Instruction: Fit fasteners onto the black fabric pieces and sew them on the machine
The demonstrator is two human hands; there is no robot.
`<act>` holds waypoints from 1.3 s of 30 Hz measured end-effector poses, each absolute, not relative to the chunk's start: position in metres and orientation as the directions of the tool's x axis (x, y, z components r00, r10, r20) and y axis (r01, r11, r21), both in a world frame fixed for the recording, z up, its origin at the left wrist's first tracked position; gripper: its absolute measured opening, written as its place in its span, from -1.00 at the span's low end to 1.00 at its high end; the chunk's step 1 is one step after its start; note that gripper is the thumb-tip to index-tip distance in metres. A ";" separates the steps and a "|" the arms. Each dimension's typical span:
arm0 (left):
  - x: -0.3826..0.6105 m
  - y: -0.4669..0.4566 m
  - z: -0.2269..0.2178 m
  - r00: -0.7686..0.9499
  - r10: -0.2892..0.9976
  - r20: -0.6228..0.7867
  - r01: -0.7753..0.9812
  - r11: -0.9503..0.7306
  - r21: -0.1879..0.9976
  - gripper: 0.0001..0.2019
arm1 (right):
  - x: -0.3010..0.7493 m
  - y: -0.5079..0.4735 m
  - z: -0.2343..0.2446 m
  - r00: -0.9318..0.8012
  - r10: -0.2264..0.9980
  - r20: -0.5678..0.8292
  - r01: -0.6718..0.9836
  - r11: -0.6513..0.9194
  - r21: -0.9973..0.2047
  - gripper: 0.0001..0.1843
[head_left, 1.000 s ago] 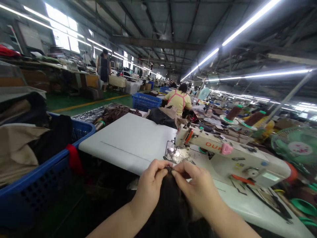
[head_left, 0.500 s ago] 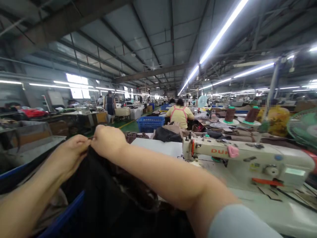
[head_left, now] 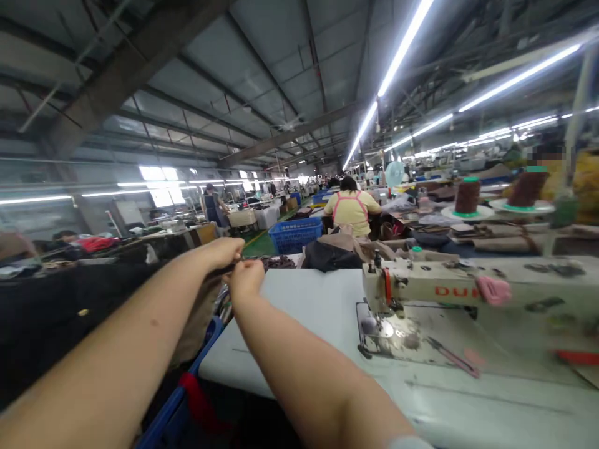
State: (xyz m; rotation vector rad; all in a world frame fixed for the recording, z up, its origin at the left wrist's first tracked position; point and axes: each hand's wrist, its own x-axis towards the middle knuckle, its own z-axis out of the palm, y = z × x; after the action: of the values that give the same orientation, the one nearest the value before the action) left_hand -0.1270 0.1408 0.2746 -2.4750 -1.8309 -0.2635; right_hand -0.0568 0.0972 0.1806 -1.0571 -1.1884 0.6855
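My left hand (head_left: 222,254) and my right hand (head_left: 248,279) are close together beyond the table's left edge, fingers closed in a pinch on an edge of black cloth (head_left: 93,305). The cloth spreads to the left behind my left forearm, and a small shiny yellow spot shows on it. A beige piece of fabric (head_left: 199,324) hangs below my hands; whether it is joined to the black cloth I cannot tell. Beneath it runs the rim of a blue basket (head_left: 163,408), with a red strip (head_left: 201,402) beside it.
To the right, a sewing machine (head_left: 430,287) stands on a white table (head_left: 309,312), with thread snips (head_left: 453,357) near its needle plate. Brown thread cones (head_left: 467,198) are behind it. Ahead are piled fabric (head_left: 327,254), a blue crate (head_left: 296,234) and a seated co-worker (head_left: 350,209).
Both hands have moved right and slightly away from me, still pinching the cloth. The black cloth no longer hangs down in front of me but lies to the left. The view has shifted.
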 end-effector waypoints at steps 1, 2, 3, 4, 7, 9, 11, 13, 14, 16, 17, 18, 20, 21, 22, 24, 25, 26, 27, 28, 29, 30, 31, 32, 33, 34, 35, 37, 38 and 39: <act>-0.100 0.151 0.241 0.322 0.943 0.091 0.943 -0.328 0.063 -0.77 | -0.034 0.102 0.153 0.305 0.904 0.299 0.097 0.283 -0.954 -0.62; -0.073 0.158 0.207 0.365 0.931 0.018 0.928 -0.365 0.074 -0.72 | -0.011 0.104 0.125 0.339 0.919 0.202 0.095 0.180 -0.979 -0.61; -0.047 0.162 0.173 0.416 0.908 -0.049 0.907 -0.410 0.093 -0.69 | 0.012 0.103 0.098 0.372 0.922 0.108 0.091 0.080 -0.993 -0.61; -0.023 0.163 0.142 0.464 0.879 -0.105 0.884 -0.453 0.119 -0.68 | 0.035 0.099 0.072 0.403 0.915 0.023 0.086 -0.013 -0.996 -0.62; 0.039 0.159 0.066 0.606 0.760 -0.234 0.795 -0.565 0.223 -0.67 | 0.098 0.078 0.011 0.479 0.860 -0.175 0.085 -0.244 -0.966 -0.61; 0.072 0.156 0.035 0.678 0.685 -0.266 0.734 -0.611 0.297 -0.68 | 0.136 0.062 -0.014 0.518 0.821 -0.239 0.108 -0.340 -0.934 -0.61; 0.098 0.153 0.015 0.732 0.627 -0.268 0.679 -0.639 0.362 -0.69 | 0.169 0.047 -0.028 0.542 0.792 -0.279 0.139 -0.412 -0.900 -0.64; 0.120 0.149 0.004 0.769 0.589 -0.249 0.634 -0.651 0.417 -0.71 | 0.197 0.035 -0.034 0.544 0.780 -0.310 0.175 -0.466 -0.867 -0.65; 0.129 0.147 0.001 0.781 0.578 -0.236 0.616 -0.653 0.441 -0.74 | 0.209 0.030 -0.035 0.540 0.776 -0.325 0.193 -0.490 -0.850 -0.66; 0.144 0.142 -0.004 0.794 0.569 -0.212 0.591 -0.645 0.484 -0.83 | 0.229 0.023 -0.034 0.527 0.771 -0.357 0.231 -0.534 -0.813 -0.67; 0.149 0.140 -0.006 0.794 0.573 -0.203 0.586 -0.635 0.502 -0.87 | 0.237 0.021 -0.033 0.519 0.769 -0.372 0.251 -0.553 -0.794 -0.67; 0.153 0.137 -0.007 0.789 0.582 -0.195 0.587 -0.623 0.518 -0.87 | 0.243 0.020 -0.032 0.511 0.768 -0.385 0.271 -0.569 -0.777 -0.67; 0.157 0.134 -0.008 0.767 0.614 -0.187 0.604 -0.590 0.536 -0.84 | 0.250 0.020 -0.030 0.494 0.768 -0.406 0.309 -0.592 -0.744 -0.67; 0.157 0.133 -0.008 0.751 0.633 -0.186 0.617 -0.573 0.540 -0.84 | 0.252 0.021 -0.029 0.485 0.770 -0.414 0.327 -0.599 -0.730 -0.68; 0.157 0.133 -0.007 0.734 0.652 -0.187 0.631 -0.555 0.541 -0.85 | 0.253 0.021 -0.028 0.476 0.772 -0.421 0.344 -0.604 -0.719 -0.70; 0.156 0.132 -0.005 0.702 0.685 -0.194 0.660 -0.524 0.538 -0.87 | 0.254 0.022 -0.025 0.462 0.779 -0.425 0.374 -0.605 -0.703 -0.71; 0.155 0.132 -0.004 0.689 0.697 -0.197 0.672 -0.512 0.535 -0.89 | 0.255 0.022 -0.023 0.458 0.782 -0.422 0.386 -0.602 -0.699 -0.72; 0.155 0.131 -0.002 0.679 0.707 -0.199 0.681 -0.504 0.532 -0.91 | 0.255 0.022 -0.021 0.458 0.786 -0.416 0.396 -0.599 -0.696 -0.72; 0.156 0.130 0.000 0.671 0.715 -0.199 0.687 -0.498 0.529 -0.92 | 0.256 0.022 -0.020 0.459 0.789 -0.408 0.403 -0.595 -0.695 -0.70; 0.157 0.129 0.001 0.664 0.721 -0.197 0.693 -0.494 0.525 -0.91 | 0.258 0.021 -0.019 0.460 0.792 -0.401 0.410 -0.590 -0.695 -0.68; 0.159 0.128 0.001 0.659 0.726 -0.194 0.696 -0.493 0.522 -0.90 | 0.259 0.020 -0.018 0.464 0.794 -0.393 0.416 -0.587 -0.694 -0.67; 0.161 0.126 0.002 0.655 0.731 -0.190 0.699 -0.491 0.519 -0.87 | 0.261 0.019 -0.017 0.469 0.794 -0.386 0.422 -0.586 -0.691 -0.66; 0.164 0.125 0.001 0.649 0.738 -0.186 0.703 -0.488 0.516 -0.85 | 0.263 0.018 -0.017 0.477 0.793 -0.380 0.429 -0.587 -0.687 -0.66; 0.166 0.124 0.001 0.641 0.746 -0.182 0.708 -0.484 0.514 -0.83 | 0.265 0.016 -0.017 0.487 0.790 -0.373 0.436 -0.589 -0.680 -0.66; 0.168 0.123 0.000 0.633 0.753 -0.179 0.714 -0.478 0.512 -0.81 | 0.267 0.015 -0.018 0.499 0.786 -0.365 0.442 -0.594 -0.673 -0.67; 0.170 0.122 -0.001 0.625 0.760 -0.177 0.719 -0.472 0.510 -0.79 | 0.268 0.015 -0.018 0.513 0.780 -0.359 0.447 -0.599 -0.664 -0.68; 0.171 0.122 -0.001 0.617 0.767 -0.176 0.724 -0.466 0.509 -0.79 | 0.270 0.015 -0.019 0.524 0.775 -0.353 0.453 -0.605 -0.655 -0.69; 0.172 0.123 -0.001 0.615 0.768 -0.179 0.724 -0.460 0.515 -0.79 | 0.272 0.015 -0.019 0.537 0.770 -0.345 0.464 -0.611 -0.641 -0.69; 0.171 0.124 -0.001 0.624 0.760 -0.182 0.716 -0.462 0.523 -0.81 | 0.272 0.015 -0.020 0.541 0.769 -0.341 0.470 -0.613 -0.636 -0.70; 0.171 0.125 0.000 0.637 0.748 -0.184 0.703 -0.467 0.535 -0.82 | 0.273 0.015 -0.019 0.545 0.768 -0.335 0.476 -0.613 -0.630 -0.71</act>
State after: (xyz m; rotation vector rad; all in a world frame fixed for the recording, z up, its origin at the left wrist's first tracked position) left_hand 0.1705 0.1254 -0.0005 -3.3470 -1.6588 -0.1487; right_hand 0.2725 0.0153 -0.0195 -2.3126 -1.0067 0.8289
